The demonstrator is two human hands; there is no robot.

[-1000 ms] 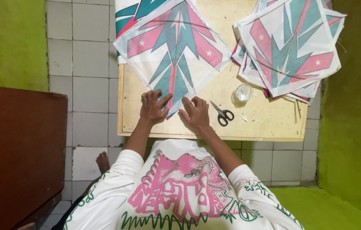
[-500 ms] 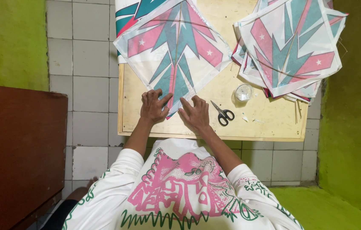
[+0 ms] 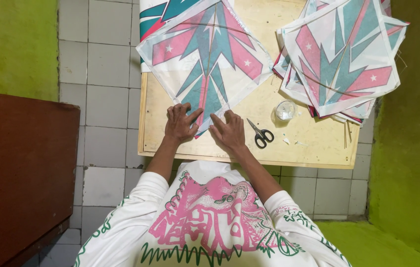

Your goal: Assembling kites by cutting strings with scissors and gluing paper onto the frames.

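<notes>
A diamond-shaped paper kite point(image 3: 205, 54) with pink and teal star patterns lies on a low wooden board point(image 3: 309, 141). My left hand point(image 3: 180, 123) presses flat on the kite's near left edge by its bottom tip. Beside it, my right hand point(image 3: 228, 131) presses on the near right edge of the same tip, fingers spread. Neither hand holds anything; both rest on the paper.
A stack of similar kites point(image 3: 341, 59) lies at the board's far right. Black-handled scissors point(image 3: 259, 133) and a small clear round container point(image 3: 285, 110) sit right of my right hand. A brown cabinet point(image 3: 17, 178) stands left; green walls flank the tiled floor point(image 3: 103, 74).
Both hands have shifted slightly along the kite's bottom tip; the kite and other things stay in place.
</notes>
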